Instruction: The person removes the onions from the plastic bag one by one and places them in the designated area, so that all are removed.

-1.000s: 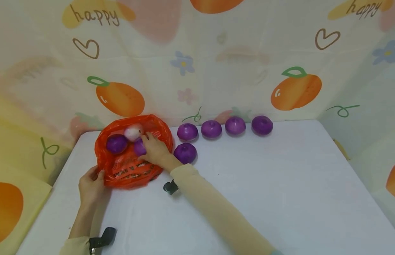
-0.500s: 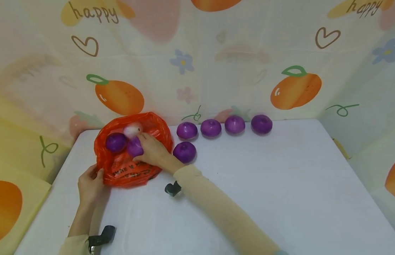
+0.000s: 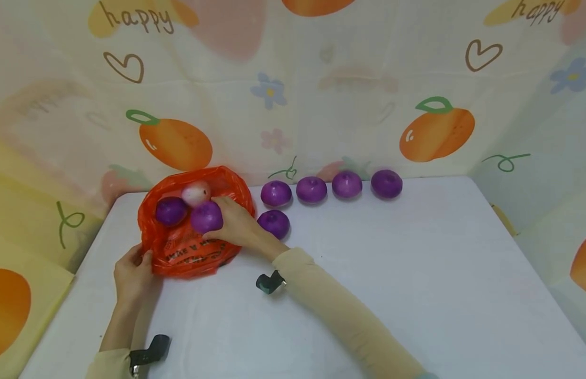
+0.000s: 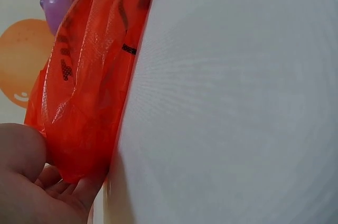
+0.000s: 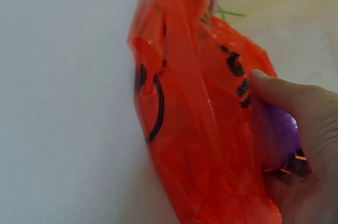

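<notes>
The red plastic bag (image 3: pixel 198 266) lies with its mouth spread at the left of the table. My left hand (image 3: pixel 132 276) pinches its near-left rim, thumb and fingers around the plastic in the left wrist view. Over the bag's mouth, my right hand (image 3: pixel 236 223) grips a shiny purple onion (image 3: pixel 206 217) between thumb and fingers. The same onion (image 4: pixel 57 5) shows above the rim in the left wrist view, its pointed end outward. Another purple onion (image 3: pixel 171 211) and a whitish round vegetable (image 3: pixel 195 193) with a dark spot sit inside the bag.
Several purple onions (image 3: pixel 312 190) form a row along the table's back edge, right of the bag. One more onion (image 3: pixel 274 224) stands in front of the row's left end, partly behind the right hand. A patterned cloth (image 3: pixel 316 105) hangs behind the white table (image 3: pixel 392 284).
My right hand has closed around the onion in the bag and brought it up into fuller view, lately shifting slightly right. My left hand keeps its hold on the rim.
</notes>
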`<state>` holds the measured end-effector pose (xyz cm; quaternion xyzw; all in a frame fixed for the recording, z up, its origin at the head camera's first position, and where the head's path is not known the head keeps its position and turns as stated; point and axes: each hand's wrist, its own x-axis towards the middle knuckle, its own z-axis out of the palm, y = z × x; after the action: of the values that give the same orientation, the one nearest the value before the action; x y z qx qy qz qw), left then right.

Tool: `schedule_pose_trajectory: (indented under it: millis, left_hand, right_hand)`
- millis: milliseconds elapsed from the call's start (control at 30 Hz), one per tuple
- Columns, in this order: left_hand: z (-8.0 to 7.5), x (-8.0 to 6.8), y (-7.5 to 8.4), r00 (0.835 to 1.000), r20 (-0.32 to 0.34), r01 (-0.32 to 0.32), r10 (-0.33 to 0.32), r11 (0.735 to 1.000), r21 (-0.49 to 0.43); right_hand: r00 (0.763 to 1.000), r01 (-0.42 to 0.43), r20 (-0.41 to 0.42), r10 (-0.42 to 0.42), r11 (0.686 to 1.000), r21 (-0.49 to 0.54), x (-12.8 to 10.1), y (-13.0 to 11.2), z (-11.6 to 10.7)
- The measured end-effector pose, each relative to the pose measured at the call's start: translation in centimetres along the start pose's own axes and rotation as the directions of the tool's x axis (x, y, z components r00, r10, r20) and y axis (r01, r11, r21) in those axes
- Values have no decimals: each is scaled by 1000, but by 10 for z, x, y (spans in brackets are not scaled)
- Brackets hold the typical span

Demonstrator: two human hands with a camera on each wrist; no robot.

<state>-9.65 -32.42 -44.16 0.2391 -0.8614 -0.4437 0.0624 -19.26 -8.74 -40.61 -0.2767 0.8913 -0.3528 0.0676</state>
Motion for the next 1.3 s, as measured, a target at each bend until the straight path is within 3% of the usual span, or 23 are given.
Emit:
schedule_pose_trajectory:
  millis: [467,633,867,1300]
  left_hand:
    - [0,-2,-2,1000,-17,-9,10,1000,8]
    - [-1,-1,-3,1000,-14,-18,18,1000,14]
    - [0,-1,-2,1000,-2,-1,1,1000,4]
    - [-1,-1,-2,1000,-6,-7,7,1000,9]
  right_hand:
    - [987,134,-93,-134,991,-12,-28,8,-23]
    - [975,107,-195,-103,994,10,-40,21,-37]
    - [963,100,-259,-79,993,68,-52,43,-62]
    - [961,68,-271,-43,994,82,-81,76,-91]
